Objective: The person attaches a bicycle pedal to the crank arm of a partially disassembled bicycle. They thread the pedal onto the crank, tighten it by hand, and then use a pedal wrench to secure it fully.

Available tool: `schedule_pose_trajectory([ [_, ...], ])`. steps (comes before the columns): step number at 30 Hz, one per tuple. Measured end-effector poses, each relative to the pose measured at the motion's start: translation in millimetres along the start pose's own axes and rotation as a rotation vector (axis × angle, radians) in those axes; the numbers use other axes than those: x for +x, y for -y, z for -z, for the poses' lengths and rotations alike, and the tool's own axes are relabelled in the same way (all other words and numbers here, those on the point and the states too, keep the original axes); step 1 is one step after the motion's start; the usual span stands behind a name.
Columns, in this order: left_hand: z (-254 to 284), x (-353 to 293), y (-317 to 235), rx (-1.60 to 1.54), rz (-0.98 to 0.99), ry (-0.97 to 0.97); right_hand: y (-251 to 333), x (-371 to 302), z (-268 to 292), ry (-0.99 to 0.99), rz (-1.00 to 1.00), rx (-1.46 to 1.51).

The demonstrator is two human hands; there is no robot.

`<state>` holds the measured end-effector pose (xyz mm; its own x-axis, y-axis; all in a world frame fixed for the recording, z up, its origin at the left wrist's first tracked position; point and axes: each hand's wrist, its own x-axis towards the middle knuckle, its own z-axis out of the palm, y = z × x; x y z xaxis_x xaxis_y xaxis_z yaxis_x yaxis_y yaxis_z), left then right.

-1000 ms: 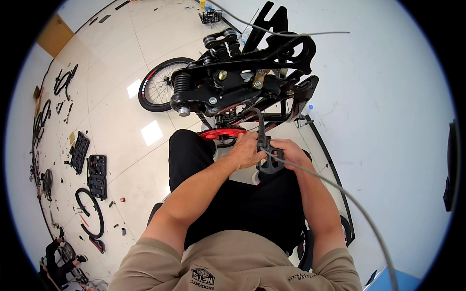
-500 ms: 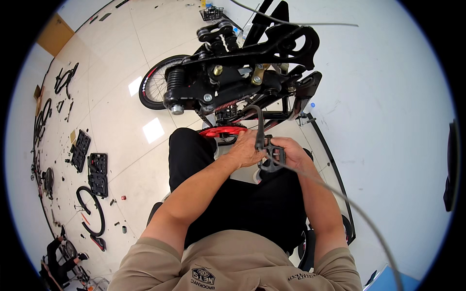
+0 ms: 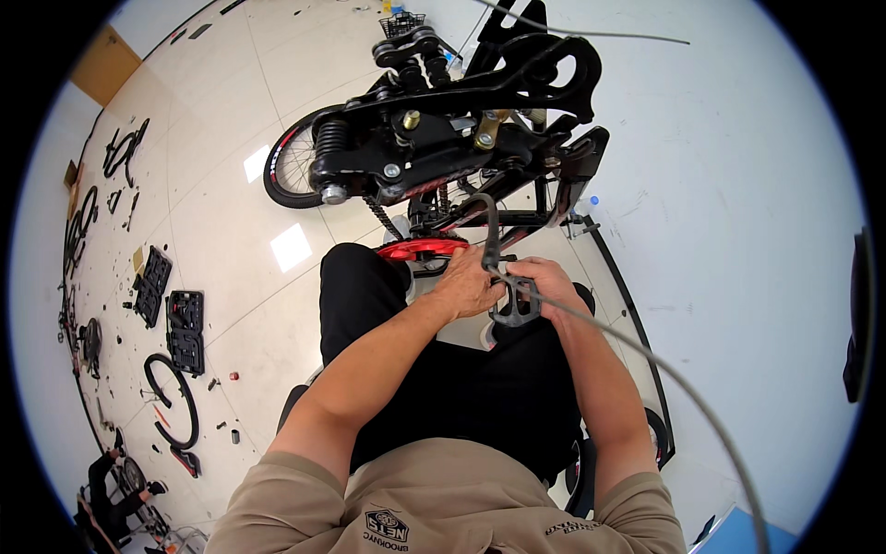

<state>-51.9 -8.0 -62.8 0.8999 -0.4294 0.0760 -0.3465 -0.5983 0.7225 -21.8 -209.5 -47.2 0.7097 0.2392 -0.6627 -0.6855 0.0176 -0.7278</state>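
Observation:
A folded-looking black bicycle frame (image 3: pixel 461 138) with a coil spring and bolts looms in front of me. Below it sits a red chainring (image 3: pixel 415 249), close to my left knee. My left hand (image 3: pixel 469 284) is closed around the crank arm beside the chainring, though its fingertips are partly hidden. To its right, my right hand (image 3: pixel 546 282) grips a black pedal (image 3: pixel 517 307) by its upper right side, thumb and fingers near the axle end. A thin grey cable (image 3: pixel 646 355) crosses in front of both hands.
A spoked wheel (image 3: pixel 297 166) stands beyond the frame. On the floor to the left lie opened black tool cases (image 3: pixel 185 332), a loose tyre (image 3: pixel 189 406) and scattered small parts. Another person (image 3: pixel 111 489) is at the lower left. A white wall (image 3: pixel 757 231) rises on the right.
The pedal has turned slightly in my right hand, and that hand's fingers have shifted a little to the left. The black frame appears slightly shifted in view. My left hand stays in place.

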Motion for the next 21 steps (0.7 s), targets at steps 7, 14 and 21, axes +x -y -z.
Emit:
schedule_pose_trajectory([
  [7, -2, 0, 1, -0.067, -0.011, -0.038, -2, 0, 6, 0.101, -0.058, 0.070],
  [14, 2, 1, -2, -0.070, 0.015, 0.004, -1, 6, 3, 0.037, -0.067, 0.059],
  [21, 3, 0, 0, -0.084, 0.016, 0.010, 5, 0, 3, 0.142, -0.127, 0.121],
])
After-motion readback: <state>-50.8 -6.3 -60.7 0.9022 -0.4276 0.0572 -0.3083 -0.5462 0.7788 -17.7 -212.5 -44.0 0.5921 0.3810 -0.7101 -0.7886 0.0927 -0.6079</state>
